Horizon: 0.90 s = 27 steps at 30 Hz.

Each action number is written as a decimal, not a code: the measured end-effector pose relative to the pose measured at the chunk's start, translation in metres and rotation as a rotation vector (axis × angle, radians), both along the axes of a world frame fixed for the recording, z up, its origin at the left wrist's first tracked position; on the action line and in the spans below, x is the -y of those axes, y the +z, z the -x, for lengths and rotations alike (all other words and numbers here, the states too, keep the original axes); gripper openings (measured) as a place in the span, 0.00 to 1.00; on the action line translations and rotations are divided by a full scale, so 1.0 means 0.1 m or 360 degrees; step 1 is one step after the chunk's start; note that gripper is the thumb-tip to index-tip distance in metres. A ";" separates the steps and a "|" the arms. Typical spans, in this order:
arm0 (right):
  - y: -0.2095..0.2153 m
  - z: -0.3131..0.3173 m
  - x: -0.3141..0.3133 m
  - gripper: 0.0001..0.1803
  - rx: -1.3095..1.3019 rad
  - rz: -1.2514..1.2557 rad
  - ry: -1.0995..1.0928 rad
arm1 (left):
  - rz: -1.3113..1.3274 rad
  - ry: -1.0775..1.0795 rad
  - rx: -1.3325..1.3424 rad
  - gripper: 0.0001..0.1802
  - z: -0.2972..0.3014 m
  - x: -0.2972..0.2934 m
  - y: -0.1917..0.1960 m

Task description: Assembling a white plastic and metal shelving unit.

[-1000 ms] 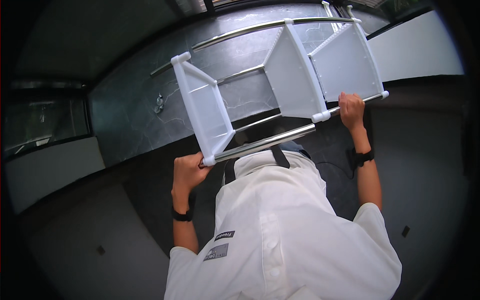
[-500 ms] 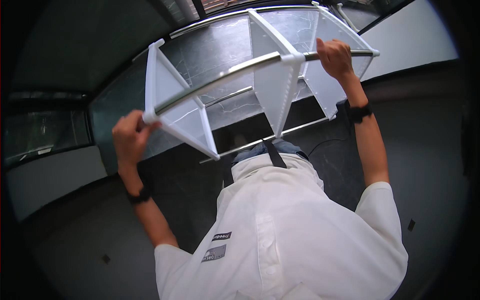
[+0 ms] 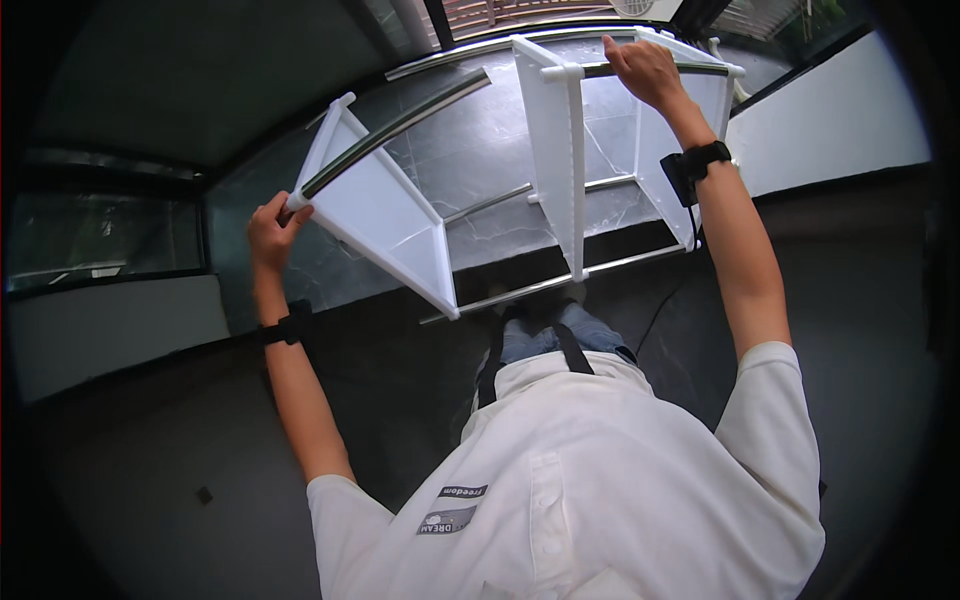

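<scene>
I hold a white rack point(image 3: 560, 150) made of flat white panels joined by shiny metal rods, raised in front of me above a dark marbled floor. My left hand point(image 3: 268, 228) grips the left end of the upper rod at the corner of the left panel. My right hand point(image 3: 642, 68) is closed around the same rod near the right panel, arm stretched up. Both wrists wear black bands. The rack tilts, its lower rod point(image 3: 560, 283) close to my waist.
A white wall section point(image 3: 840, 130) stands at the right and another low white wall point(image 3: 100, 330) at the left. A dark glass pane point(image 3: 90, 240) is on the left. A black cable point(image 3: 665, 300) runs across the dark floor.
The rack has been swung upward and away from my body. Both hands rose with it, the left moving out to the left and the right going higher.
</scene>
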State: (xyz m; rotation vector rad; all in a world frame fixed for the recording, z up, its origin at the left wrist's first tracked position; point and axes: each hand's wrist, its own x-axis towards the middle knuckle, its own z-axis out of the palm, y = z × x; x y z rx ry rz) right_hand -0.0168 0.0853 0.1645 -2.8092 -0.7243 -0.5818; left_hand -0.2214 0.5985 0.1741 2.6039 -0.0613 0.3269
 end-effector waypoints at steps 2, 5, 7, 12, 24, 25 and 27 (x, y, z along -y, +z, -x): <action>-0.10 -0.08 -0.03 0.37 0.0006 -0.0043 -0.0023 | -0.0035 0.0008 -0.0006 0.23 0.00 0.01 -0.01; -0.18 -0.15 0.03 0.37 -0.0159 0.0055 -0.0038 | -0.0106 0.0013 -0.0001 0.23 0.02 -0.10 -0.13; -0.20 -0.23 0.11 0.38 -0.0158 0.0028 -0.0018 | 0.0008 0.0028 -0.0044 0.23 0.04 -0.12 -0.08; -0.18 -0.23 0.09 0.38 -0.0272 -0.0016 -0.0085 | -0.0011 0.0006 -0.0002 0.23 0.05 -0.02 0.00; 0.03 -0.01 0.04 0.34 -0.0357 -0.0089 0.0013 | -0.0177 -0.0122 -0.0019 0.23 0.30 0.06 0.18; 0.02 0.01 0.05 0.34 -0.0357 -0.0077 0.0010 | -0.0164 -0.0125 -0.0019 0.23 0.24 0.12 0.19; 0.02 0.02 -0.01 0.34 -0.0131 -0.0085 0.0002 | -0.0203 -0.0186 0.0154 0.22 0.09 0.24 0.21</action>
